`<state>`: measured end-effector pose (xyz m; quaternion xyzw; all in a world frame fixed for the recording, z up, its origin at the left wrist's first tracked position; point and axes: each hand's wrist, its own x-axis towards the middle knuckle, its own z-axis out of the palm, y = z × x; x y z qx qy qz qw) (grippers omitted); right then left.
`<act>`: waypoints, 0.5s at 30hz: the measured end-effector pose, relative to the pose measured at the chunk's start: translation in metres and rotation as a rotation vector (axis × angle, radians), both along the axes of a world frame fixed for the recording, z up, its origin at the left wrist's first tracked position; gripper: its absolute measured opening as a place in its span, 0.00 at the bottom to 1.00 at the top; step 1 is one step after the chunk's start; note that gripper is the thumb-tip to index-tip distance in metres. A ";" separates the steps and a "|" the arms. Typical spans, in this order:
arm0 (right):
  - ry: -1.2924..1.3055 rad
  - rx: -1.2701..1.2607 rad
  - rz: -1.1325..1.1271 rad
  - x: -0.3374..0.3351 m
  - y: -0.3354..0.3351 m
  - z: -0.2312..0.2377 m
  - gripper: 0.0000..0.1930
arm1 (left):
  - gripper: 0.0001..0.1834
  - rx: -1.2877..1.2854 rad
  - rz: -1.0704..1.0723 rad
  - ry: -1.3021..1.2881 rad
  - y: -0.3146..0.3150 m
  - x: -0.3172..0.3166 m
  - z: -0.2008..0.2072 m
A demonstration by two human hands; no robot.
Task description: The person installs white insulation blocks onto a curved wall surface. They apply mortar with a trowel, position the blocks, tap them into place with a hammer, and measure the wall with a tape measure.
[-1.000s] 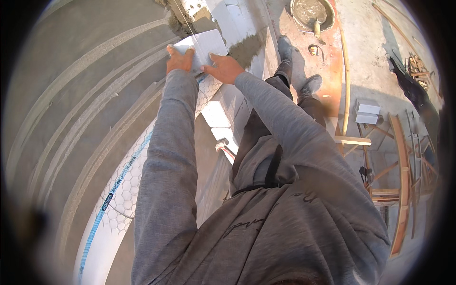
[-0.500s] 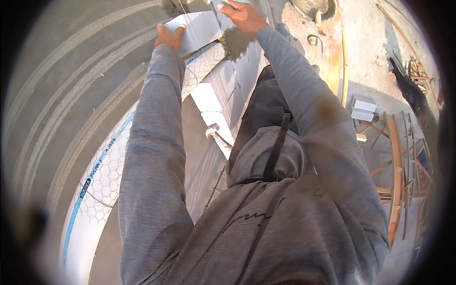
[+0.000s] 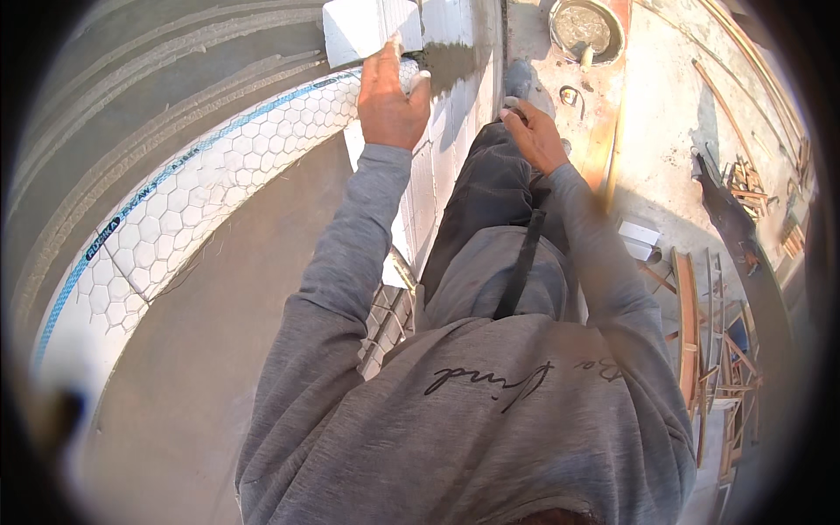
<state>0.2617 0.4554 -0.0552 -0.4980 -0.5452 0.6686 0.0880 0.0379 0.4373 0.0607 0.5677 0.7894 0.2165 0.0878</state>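
My left hand (image 3: 394, 103) lies with fingers stretched out and thumb apart, its fingertips against the near edge of a white block (image 3: 367, 28). That block rests where a white pipe (image 3: 232, 166), wrapped in hexagonal wire mesh and striped blue, meets a course of white blocks (image 3: 444, 144). Wet grey mortar (image 3: 457, 68) is smeared on the blocks to the right of it. Over my right knee, my right hand (image 3: 535, 138) is closed, fingertips drawn together; whatever it may hold is too small to make out.
A round bucket (image 3: 620, 39) of mortar, with a tool's handle sticking out, stands ahead on the right. Below it lies a small looped item (image 3: 570, 96). White blocks (image 3: 639, 234) and wooden frames (image 3: 688, 324) are at the right. A rough grey wall (image 3: 175, 70) is at left.
My right hand has left the blocks ahead and drawn back to my knee. The left hand moved from the block's left side to its near edge, fingers straightened. The view has shifted.
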 end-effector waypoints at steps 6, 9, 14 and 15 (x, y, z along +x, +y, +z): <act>0.035 0.036 0.176 0.010 -0.078 0.019 0.23 | 0.25 -0.294 0.836 0.157 -0.268 0.064 -0.001; 0.061 0.027 0.339 -0.003 -0.091 0.036 0.22 | 0.25 -0.481 0.967 0.159 -0.324 0.060 -0.019; 0.060 0.105 0.488 -0.014 -0.096 0.063 0.21 | 0.21 -0.561 0.882 0.098 -0.352 0.048 -0.043; 0.070 0.132 0.507 -0.012 -0.099 0.065 0.19 | 0.20 -0.548 0.851 0.094 -0.352 0.046 -0.044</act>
